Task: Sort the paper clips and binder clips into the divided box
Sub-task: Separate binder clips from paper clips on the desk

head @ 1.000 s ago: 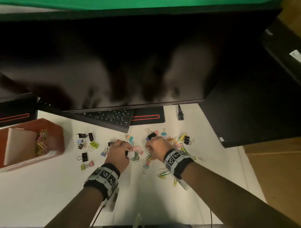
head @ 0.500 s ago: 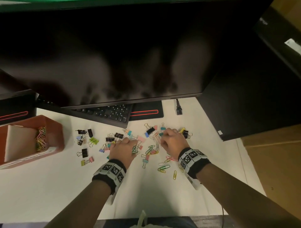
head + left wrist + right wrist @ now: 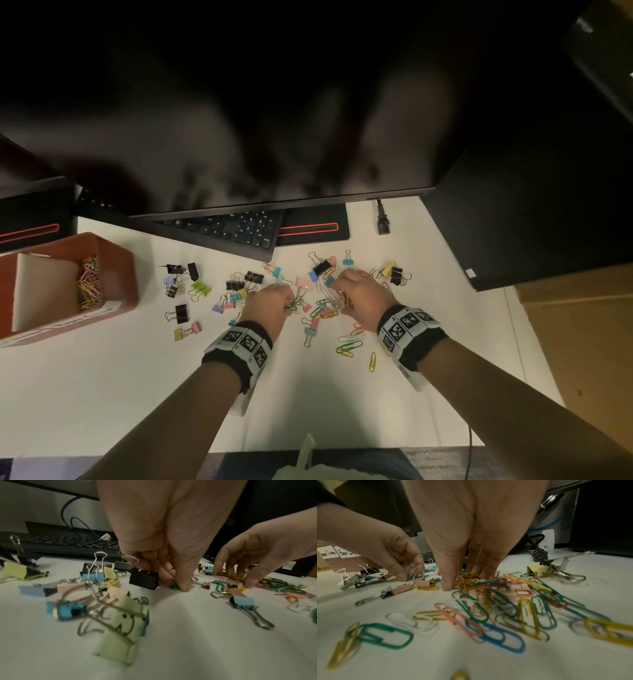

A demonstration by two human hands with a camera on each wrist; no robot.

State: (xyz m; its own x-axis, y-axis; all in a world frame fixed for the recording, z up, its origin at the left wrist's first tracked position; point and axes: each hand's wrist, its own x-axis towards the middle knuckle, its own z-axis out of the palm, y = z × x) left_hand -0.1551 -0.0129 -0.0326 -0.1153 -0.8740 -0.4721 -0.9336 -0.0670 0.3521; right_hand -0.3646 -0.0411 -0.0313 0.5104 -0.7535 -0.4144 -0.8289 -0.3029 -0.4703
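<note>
Coloured paper clips point(image 3: 349, 346) and binder clips point(image 3: 200, 287) lie scattered on the white table point(image 3: 102, 394). The red divided box point(image 3: 116, 263) stands at the left, with paper clips point(image 3: 89, 284) in its right compartment. My left hand point(image 3: 274, 299) pinches a small bunch of paper clips; in the left wrist view its fingertips point(image 3: 181, 586) press a green paper clip point(image 3: 174, 586) beside a black binder clip point(image 3: 143, 579). My right hand point(image 3: 346, 291) pinches yellow and orange paper clips point(image 3: 467, 580) out of the pile.
A black keyboard point(image 3: 239, 229) and a large dark monitor point(image 3: 239, 120) stand just behind the clips. A power plug point(image 3: 383, 224) lies at the back right, and a black case point(image 3: 531, 222) borders the right side. The table's right edge point(image 3: 534, 342) is close.
Both hands have shifted a little to the right over the pile and keep gathering paper clips. The right hand reached toward the far clips and stays there.
</note>
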